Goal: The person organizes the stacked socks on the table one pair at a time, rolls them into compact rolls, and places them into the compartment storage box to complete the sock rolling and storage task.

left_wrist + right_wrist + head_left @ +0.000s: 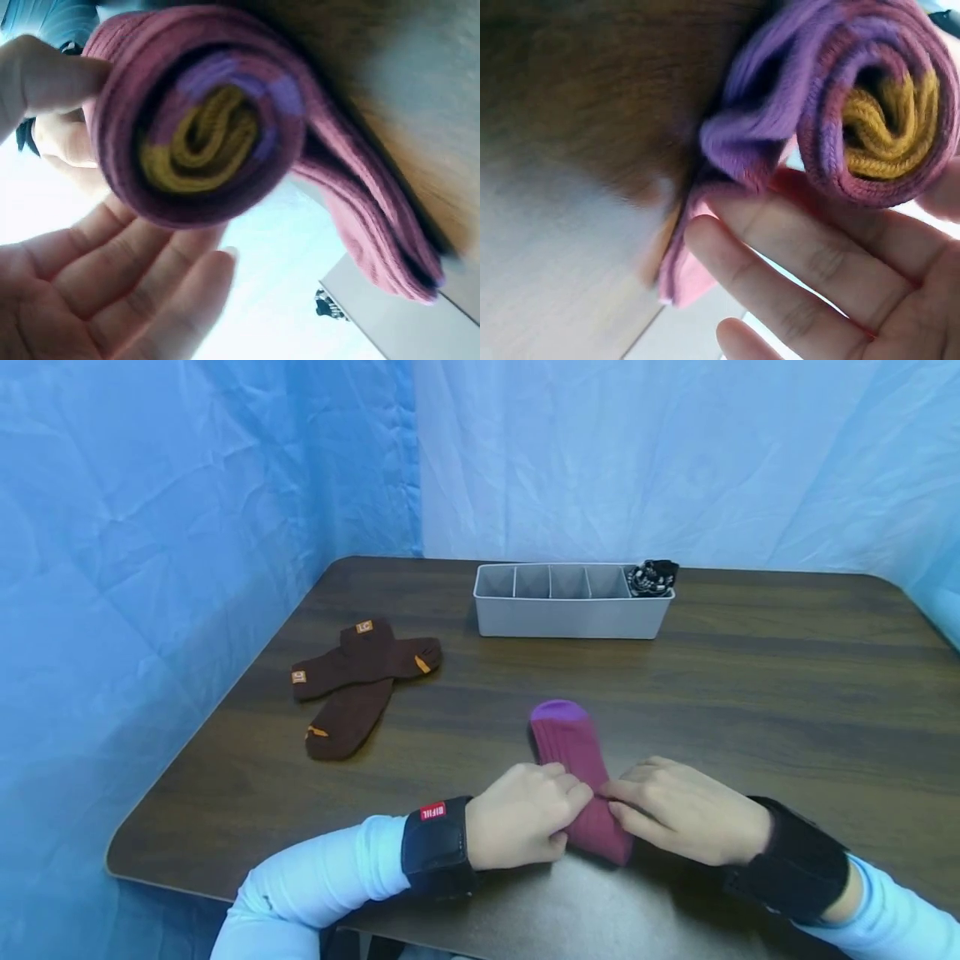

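Maroon socks [570, 743] with a purple toe lie on the table in front of me, their near end rolled up. My left hand [521, 814] grips the left end of the roll, and my right hand [686, 810] holds its right end. Mustard and purple knit shows inside the spiral of the rolled socks [116, 169] in the left wrist view. There the thumb and fingers sit around the roll. From the right wrist, the fingers lie under the rolled socks [821, 142], with a flat tail running away toward the box.
Two brown socks [352, 672] lie crossed on the table at the left. At the back stands a grey divided box [570, 618], with a black-and-white patterned bundle [652, 578] in its right-end compartment. Blue sheeting [637, 460] hangs behind the wooden table [787, 693].
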`<state>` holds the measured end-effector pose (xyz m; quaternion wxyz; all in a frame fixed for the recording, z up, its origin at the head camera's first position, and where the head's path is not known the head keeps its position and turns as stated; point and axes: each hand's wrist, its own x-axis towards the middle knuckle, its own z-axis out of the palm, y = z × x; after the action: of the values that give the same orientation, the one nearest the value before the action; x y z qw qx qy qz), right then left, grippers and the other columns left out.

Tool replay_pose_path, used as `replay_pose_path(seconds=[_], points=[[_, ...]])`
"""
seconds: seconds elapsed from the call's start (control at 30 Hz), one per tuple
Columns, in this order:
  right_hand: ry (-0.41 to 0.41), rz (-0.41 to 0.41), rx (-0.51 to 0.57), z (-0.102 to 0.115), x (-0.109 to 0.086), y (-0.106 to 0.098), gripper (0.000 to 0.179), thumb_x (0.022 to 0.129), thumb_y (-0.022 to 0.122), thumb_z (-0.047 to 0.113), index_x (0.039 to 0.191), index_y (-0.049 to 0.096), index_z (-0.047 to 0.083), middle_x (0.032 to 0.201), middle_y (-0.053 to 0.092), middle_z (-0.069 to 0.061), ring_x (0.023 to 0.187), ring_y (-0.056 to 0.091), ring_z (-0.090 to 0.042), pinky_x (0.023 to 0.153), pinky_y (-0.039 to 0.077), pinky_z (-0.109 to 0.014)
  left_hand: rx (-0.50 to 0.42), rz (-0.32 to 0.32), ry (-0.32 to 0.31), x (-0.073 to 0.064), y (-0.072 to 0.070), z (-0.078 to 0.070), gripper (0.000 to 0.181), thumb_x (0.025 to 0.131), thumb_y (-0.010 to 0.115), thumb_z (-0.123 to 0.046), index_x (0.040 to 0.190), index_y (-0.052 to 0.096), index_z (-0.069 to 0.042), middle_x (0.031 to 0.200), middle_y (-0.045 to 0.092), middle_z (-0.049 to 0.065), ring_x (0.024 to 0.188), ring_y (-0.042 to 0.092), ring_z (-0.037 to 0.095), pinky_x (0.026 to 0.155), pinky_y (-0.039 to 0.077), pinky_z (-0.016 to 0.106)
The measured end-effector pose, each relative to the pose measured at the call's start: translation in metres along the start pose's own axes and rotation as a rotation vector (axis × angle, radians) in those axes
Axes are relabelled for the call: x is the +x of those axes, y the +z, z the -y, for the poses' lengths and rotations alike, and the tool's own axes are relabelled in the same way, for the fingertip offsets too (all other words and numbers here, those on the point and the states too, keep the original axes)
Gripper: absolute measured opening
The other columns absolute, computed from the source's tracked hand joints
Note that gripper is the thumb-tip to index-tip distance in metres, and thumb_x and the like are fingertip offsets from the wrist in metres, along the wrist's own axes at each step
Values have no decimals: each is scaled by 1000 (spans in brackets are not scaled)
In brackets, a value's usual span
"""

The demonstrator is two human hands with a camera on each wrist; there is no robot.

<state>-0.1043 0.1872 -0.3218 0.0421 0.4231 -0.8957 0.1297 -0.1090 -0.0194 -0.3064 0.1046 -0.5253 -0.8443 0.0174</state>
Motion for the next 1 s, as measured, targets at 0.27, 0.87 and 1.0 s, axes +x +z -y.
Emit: replay_pose_path(seconds=[0.27, 0.87, 1.0], points=[[58, 27, 17, 3, 1, -1, 27, 82, 47, 48, 80, 61, 25, 68, 52, 25, 73, 51, 3, 78, 41, -32, -209, 116, -55, 2, -5, 17, 18, 66, 62, -21, 81, 54, -15, 65, 50, -8, 60, 42, 3, 49, 32, 15], [-65, -15, -20, 3, 2, 3, 52, 66, 68, 32, 109, 49, 10, 102, 59, 4, 89, 55, -7, 76, 45, -32, -541, 338, -146, 6, -3, 39, 25, 79, 54, -22, 103, 58, -13, 78, 56, -7, 62, 45, 1, 52, 36, 12], [-80, -38, -31, 2, 1, 3, 50, 66, 67, 32, 107, 51, 10, 98, 61, 4, 88, 56, -5, 78, 44, -31, -268, 194, -87, 3, -9, 25, 27, 78, 55, -24, 104, 56, -14, 93, 57, -5, 79, 50, 4, 65, 42, 16]])
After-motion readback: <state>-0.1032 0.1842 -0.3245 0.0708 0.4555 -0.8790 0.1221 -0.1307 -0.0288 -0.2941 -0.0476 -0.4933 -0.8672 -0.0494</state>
